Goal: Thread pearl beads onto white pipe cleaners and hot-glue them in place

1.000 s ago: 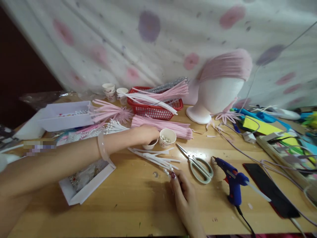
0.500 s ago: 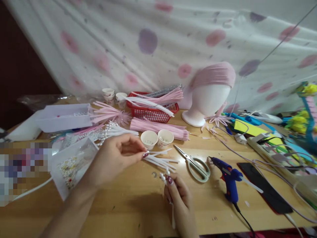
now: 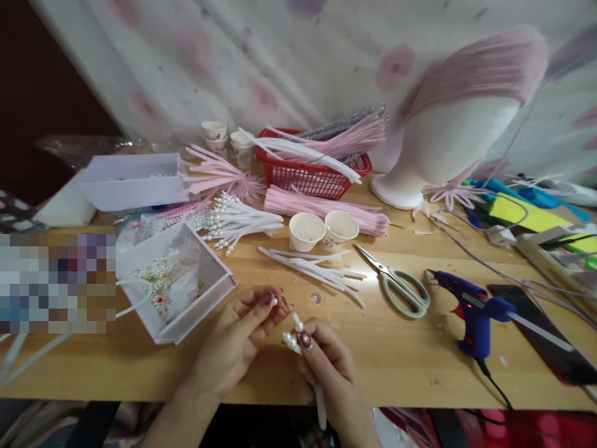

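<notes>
My right hand (image 3: 324, 361) is closed round a white pipe-cleaner stem (image 3: 319, 404) whose top end carries a few pearl beads (image 3: 293, 333). My left hand (image 3: 245, 333) is just to its left, fingertips pinched on a small pearl bead (image 3: 275, 301) close to the stem's tip. Both hands hover over the wooden table (image 3: 396, 354) near its front edge. Two paper cups (image 3: 321, 230) with beads stand behind them, next to loose white stems (image 3: 312, 267).
An open white box (image 3: 175, 283) of beads lies at left. Scissors (image 3: 401, 283) and a blue glue gun (image 3: 471, 308) lie at right. A red basket (image 3: 310, 174) of pink stems, a foam head (image 3: 448, 149) and beaded stems (image 3: 233, 221) stand behind.
My left hand came back from the paper cups toward me with a bead pinched in its fingers. My right hand drew closer to the table edge with the stem.
</notes>
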### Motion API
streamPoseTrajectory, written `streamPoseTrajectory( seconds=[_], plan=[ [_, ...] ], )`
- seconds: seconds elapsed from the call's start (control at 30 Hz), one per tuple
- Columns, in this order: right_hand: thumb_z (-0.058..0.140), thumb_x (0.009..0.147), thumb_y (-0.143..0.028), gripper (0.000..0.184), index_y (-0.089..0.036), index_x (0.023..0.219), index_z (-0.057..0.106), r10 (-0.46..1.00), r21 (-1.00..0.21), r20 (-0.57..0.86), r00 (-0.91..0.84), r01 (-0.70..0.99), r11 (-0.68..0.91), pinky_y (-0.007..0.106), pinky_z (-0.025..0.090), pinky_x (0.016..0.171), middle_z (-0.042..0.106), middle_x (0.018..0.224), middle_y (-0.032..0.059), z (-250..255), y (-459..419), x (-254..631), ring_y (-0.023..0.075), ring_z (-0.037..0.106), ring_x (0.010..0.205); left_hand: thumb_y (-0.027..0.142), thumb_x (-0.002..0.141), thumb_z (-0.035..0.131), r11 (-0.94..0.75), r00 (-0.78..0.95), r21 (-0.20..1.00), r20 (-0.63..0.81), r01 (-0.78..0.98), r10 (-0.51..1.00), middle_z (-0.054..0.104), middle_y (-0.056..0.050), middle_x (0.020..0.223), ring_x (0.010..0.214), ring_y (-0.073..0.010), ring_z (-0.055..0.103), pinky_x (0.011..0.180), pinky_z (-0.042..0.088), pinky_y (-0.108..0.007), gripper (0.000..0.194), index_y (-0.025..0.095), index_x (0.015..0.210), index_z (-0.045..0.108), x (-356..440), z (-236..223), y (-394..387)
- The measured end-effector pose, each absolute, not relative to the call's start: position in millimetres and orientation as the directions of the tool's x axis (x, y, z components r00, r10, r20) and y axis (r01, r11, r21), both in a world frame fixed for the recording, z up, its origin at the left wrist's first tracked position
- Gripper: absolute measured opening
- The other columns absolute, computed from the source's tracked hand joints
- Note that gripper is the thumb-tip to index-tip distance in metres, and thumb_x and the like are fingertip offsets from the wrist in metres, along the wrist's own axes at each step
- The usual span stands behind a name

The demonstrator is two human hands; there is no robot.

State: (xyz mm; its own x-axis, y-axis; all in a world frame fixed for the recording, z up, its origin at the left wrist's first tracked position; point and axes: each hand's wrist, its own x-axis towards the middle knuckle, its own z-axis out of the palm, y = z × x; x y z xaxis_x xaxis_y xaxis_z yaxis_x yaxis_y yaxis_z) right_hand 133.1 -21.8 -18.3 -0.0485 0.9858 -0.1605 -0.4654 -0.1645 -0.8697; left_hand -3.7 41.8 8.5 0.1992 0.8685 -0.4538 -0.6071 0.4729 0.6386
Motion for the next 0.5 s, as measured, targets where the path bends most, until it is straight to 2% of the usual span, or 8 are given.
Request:
streamPoseTrajectory(
  seconds=[0.17, 0.3, 0.5],
  plan=[
    [0.066, 0.097, -0.05, 0.035, -0.019, 0.082, 0.062, 0.975, -0.88, -0.191, -0.109, -0.421, -0.22, 0.021, 0.022, 0.047, 0.037, 0.057, -0.0093, -15.9, -24.4, 133.8, 0.0073, 0.026, 0.049, 0.041, 0.053, 0.099, 0.517, 0.25, 0.597, -0.474, -0.613, 0.844, 0.065, 0.003, 0.059, 0.056, -0.0074, 0.059, 0.057, 0.052, -0.016, 0.038, 0.014, 0.064, 0.075, -0.8, -0.6, 38.6],
    [0.064, 0.099, -0.05, 0.036, -0.02, 0.081, 0.06, 0.971, -0.885, -0.208, -0.117, -0.4, -0.238, 0.022, 0.021, 0.046, 0.036, 0.057, -0.0099, -15.8, -26.3, 134.8, 0.0071, 0.024, 0.048, 0.048, 0.058, 0.095, 0.542, 0.266, 0.62, -0.485, -0.567, 0.833, 0.064, 0.002, 0.063, 0.061, -0.0106, 0.06, 0.058, 0.05, -0.02, 0.041, 0.015, 0.062, 0.071, 0.3, 0.5, 39.1],
    [0.055, 0.103, -0.049, 0.037, -0.021, 0.08, 0.055, 0.97, -0.948, -0.204, -0.135, -0.221, -0.23, 0.022, 0.024, 0.045, 0.04, 0.061, -0.0078, -12.1, -27.0, 133.8, 0.0081, 0.029, 0.049, 0.05, 0.063, 0.092, 0.566, 0.3, 0.634, -0.485, -0.527, 0.822, 0.063, 0.001, 0.065, 0.061, -0.0111, 0.059, 0.053, 0.048, -0.02, 0.043, 0.014, 0.063, 0.07, 2.6, 3.2, 37.6]
  ],
)
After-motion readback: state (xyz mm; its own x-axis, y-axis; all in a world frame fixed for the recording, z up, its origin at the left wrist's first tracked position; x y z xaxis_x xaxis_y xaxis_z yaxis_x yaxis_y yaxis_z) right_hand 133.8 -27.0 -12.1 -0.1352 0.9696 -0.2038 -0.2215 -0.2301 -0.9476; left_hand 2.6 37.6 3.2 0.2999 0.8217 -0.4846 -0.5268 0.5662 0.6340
